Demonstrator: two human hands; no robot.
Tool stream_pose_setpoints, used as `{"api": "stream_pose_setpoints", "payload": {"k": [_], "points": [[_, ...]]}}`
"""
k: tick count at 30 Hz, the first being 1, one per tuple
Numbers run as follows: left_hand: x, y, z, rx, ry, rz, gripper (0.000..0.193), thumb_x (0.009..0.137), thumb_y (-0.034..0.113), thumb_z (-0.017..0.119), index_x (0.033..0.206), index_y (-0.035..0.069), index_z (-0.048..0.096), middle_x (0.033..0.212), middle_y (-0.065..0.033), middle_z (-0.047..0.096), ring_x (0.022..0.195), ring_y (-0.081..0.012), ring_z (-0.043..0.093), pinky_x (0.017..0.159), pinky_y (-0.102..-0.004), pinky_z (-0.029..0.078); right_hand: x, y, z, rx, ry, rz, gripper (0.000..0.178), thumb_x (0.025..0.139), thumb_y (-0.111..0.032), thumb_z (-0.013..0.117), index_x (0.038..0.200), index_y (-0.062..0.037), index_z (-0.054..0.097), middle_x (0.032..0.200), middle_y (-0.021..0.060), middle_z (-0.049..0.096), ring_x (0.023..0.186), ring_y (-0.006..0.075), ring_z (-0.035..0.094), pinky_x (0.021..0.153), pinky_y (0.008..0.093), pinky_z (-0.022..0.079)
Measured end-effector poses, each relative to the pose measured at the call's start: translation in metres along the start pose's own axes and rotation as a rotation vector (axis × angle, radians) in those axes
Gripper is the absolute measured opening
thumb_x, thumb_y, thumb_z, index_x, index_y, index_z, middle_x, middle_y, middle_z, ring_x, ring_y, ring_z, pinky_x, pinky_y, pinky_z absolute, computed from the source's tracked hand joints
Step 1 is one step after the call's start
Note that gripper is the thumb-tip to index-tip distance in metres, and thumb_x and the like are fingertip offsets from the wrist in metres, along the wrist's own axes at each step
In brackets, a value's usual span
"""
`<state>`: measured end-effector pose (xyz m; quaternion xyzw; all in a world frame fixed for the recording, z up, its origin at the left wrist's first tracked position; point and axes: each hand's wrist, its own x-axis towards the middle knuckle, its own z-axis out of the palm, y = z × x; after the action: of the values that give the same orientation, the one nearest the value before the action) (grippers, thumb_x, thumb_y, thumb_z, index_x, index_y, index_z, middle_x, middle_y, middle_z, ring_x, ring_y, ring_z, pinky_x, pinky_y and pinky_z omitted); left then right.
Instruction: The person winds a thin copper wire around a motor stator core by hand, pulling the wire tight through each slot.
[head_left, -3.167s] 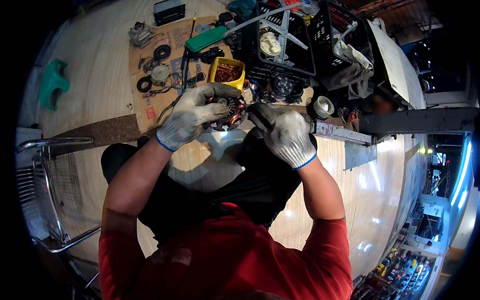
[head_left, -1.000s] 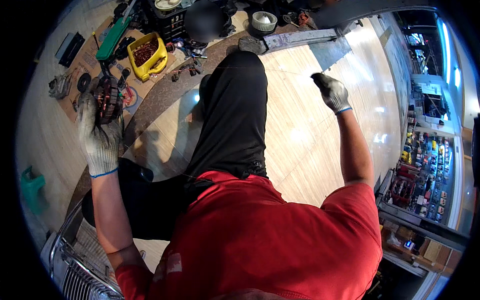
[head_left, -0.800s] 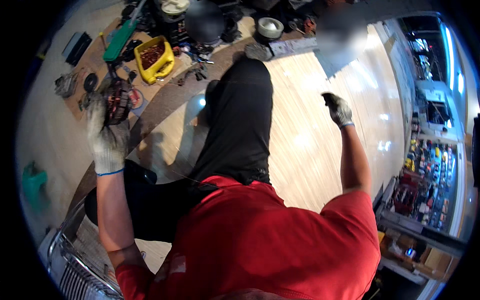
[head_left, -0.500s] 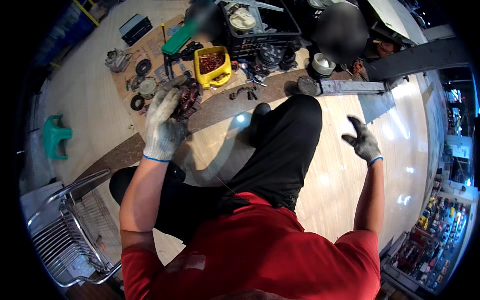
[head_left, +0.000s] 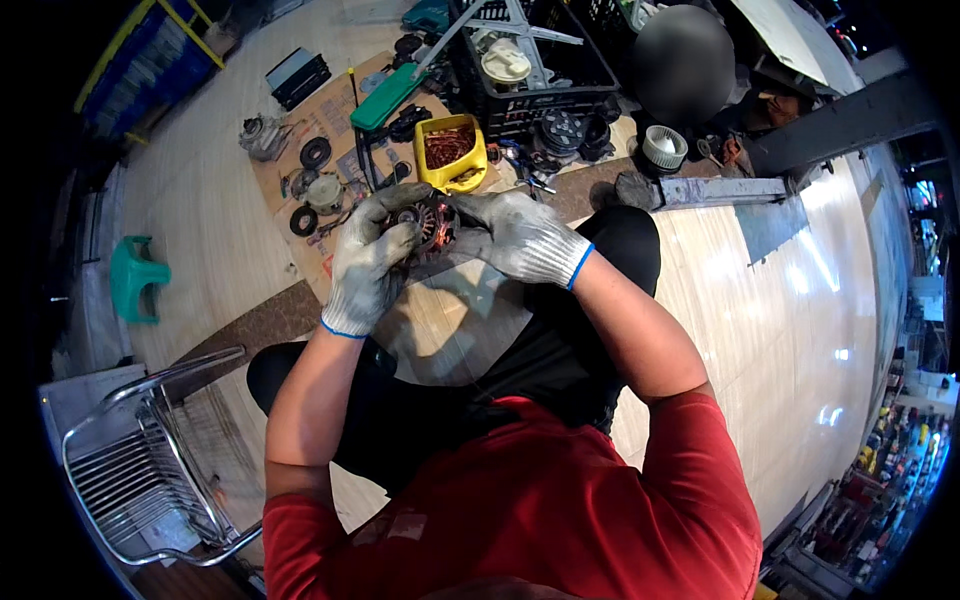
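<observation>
Between my gloved hands, above the floor in front of my knees, is a round motor core with copper windings and a ring of dark slots. My left hand is closed round its left side, thumb across the near face. From the right, my right hand reaches in with its fingers pressed together against the windings. Its fingertips are partly hidden, so any wire they pinch does not show. Beyond the core stands a yellow cut-open jug holding copper wire scraps.
Cardboard beyond my left hand carries black rings, motor parts and a green case. A black crate of parts stands behind the jug. To the left are a green stool and a metal rack chair.
My right hand has swung in from the far right, where it was empty and spread, onto the motor core. My left hand still holds the core, now turned to show its slotted end.
</observation>
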<state>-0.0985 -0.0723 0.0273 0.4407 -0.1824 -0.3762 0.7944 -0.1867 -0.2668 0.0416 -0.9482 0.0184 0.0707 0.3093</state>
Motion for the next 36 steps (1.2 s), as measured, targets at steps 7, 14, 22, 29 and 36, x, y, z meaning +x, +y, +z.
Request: {"api": "stream_pose_setpoints", "payload": {"k": [7, 14, 22, 29, 36], "points": [[-0.002, 0.006, -0.001, 0.286, 0.047, -0.025, 0.044, 0.088, 0.015, 0.064, 0.125, -0.006, 0.054, 0.116, -0.0141, 0.062, 0.104, -0.0206, 0.063, 0.092, -0.0347, 0.054, -0.006, 0.006, -0.004, -0.088, 0.233, -0.160, 0.030, 0.095, -0.028, 0.057, 0.114, -0.0070, 0.066, 0.096, 0.0160, 0.070, 0.083, 0.0324, 0.068, 0.071, 0.0410, 0.055], [0.008, -0.010, 0.002, 0.272, 0.338, 0.017, 0.036, 0.093, 0.007, 0.060, 0.126, -0.005, 0.055, 0.113, -0.0118, 0.064, 0.100, -0.0165, 0.064, 0.089, -0.0298, 0.054, -0.035, -0.011, -0.020, -0.506, 0.303, -0.222, 0.015, 0.083, -0.020, 0.059, 0.094, -0.0111, 0.064, 0.073, 0.0081, 0.065, 0.071, 0.0264, 0.069, 0.059, 0.0403, 0.055], [0.013, -0.014, -0.021, -0.210, 0.406, 0.093, 0.035, 0.094, 0.005, 0.060, 0.126, -0.005, 0.052, 0.118, -0.0184, 0.063, 0.101, -0.0269, 0.068, 0.086, -0.0384, 0.060, -0.051, 0.009, -0.014, -0.723, 0.274, -0.255, 0.009, 0.084, -0.016, 0.054, 0.088, -0.0105, 0.061, 0.070, 0.0067, 0.065, 0.066, 0.0239, 0.068, 0.057, 0.0379, 0.053], [0.007, -0.015, -0.021, -0.163, 0.153, 0.068, 0.039, 0.098, 0.012, 0.049, 0.133, -0.006, 0.046, 0.127, -0.0215, 0.058, 0.113, -0.0307, 0.063, 0.094, -0.0426, 0.056, -0.054, 0.075, -0.046, -0.824, 0.462, -0.115, 0.026, 0.087, -0.029, 0.065, 0.108, -0.0146, 0.067, 0.072, 0.0056, 0.060, 0.070, 0.0230, 0.063, 0.062, 0.0378, 0.048], [0.007, -0.005, -0.026, -0.237, 0.252, 0.090, 0.033, 0.097, 0.005, 0.048, 0.128, -0.006, 0.048, 0.122, -0.0221, 0.059, 0.109, -0.0292, 0.064, 0.092, -0.0361, 0.058, -0.130, 0.128, -0.081, -0.894, 0.443, 0.068, 0.027, 0.091, -0.030, 0.062, 0.114, -0.0171, 0.067, 0.078, 0.0088, 0.061, 0.074, 0.0271, 0.062, 0.066, 0.0390, 0.049]]}}
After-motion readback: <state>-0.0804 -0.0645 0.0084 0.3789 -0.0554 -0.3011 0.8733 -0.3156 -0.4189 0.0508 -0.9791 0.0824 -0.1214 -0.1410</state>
